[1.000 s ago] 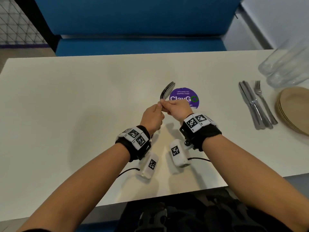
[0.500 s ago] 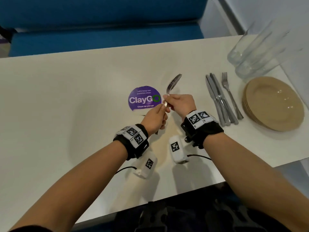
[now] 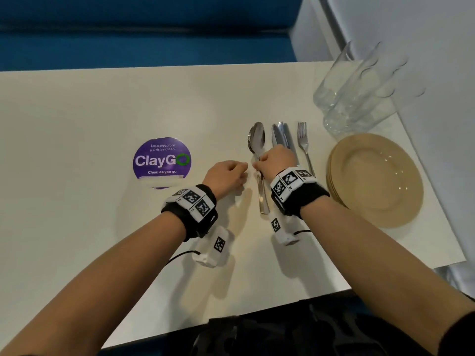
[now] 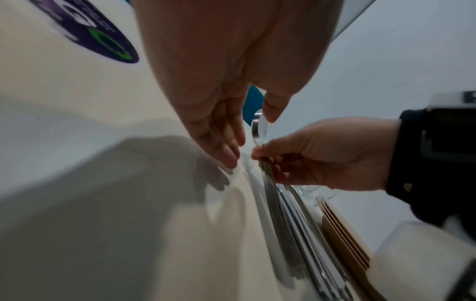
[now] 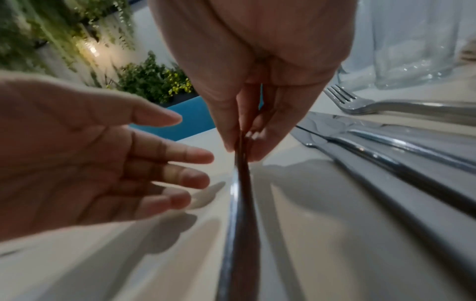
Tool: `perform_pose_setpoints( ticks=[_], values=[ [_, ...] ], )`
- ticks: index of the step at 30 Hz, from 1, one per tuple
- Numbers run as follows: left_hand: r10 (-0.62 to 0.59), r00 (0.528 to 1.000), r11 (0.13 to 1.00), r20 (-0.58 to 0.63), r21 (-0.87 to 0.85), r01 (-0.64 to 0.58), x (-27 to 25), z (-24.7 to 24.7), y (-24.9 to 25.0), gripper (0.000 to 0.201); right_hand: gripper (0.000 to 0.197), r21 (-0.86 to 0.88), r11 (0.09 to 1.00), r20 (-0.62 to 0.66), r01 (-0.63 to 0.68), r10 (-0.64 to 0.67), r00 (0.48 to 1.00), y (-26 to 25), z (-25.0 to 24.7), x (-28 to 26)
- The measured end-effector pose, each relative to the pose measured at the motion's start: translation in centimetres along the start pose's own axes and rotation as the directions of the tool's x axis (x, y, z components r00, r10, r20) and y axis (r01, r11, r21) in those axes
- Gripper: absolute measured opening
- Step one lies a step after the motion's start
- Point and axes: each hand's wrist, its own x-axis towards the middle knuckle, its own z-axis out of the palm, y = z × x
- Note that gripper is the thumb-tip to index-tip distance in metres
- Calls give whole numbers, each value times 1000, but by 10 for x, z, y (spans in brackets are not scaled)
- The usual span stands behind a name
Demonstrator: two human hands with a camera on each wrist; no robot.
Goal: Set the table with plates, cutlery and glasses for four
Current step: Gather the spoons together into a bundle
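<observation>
A stack of spoons lies on the white table, left of the knives and the forks. My right hand pinches the spoon handles between thumb and fingers. Just left of it, my left hand holds nothing, its fingers loosely extended. Tan plates are stacked at the right. Clear glasses stand behind the plates.
A round purple ClayGo sticker is on the table left of my hands. A blue bench runs along the far side. A white wall borders the table on the right, close to the glasses and plates.
The spoons went from upright in both hands, near the sticker, to lying flat beside the knives. My left hand has let go of them; my right hand still pinches them.
</observation>
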Motion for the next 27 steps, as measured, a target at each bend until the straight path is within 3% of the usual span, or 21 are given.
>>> perform_pose_setpoints(
  ticks=[6, 11, 14, 27],
  values=[
    [22, 1000, 991, 3, 134, -22, 11, 11, 9, 16, 13, -144, 989, -20, 38, -42, 999, 5, 3, 5],
    [-40, 999, 988, 14, 151, 37, 16, 21, 13, 19, 18, -82, 997, -33, 12, -15, 999, 16, 3, 2],
    [-26, 999, 987, 31, 157, 21, 18, 27, 14, 14, 13, -28, 999, -27, 34, -35, 999, 21, 5, -3],
    [9, 997, 994, -72, 111, -1, 21, 44, 17, 26, 20, 15, 995, -35, 94, -93, 995, 33, 5, -13]
  ],
)
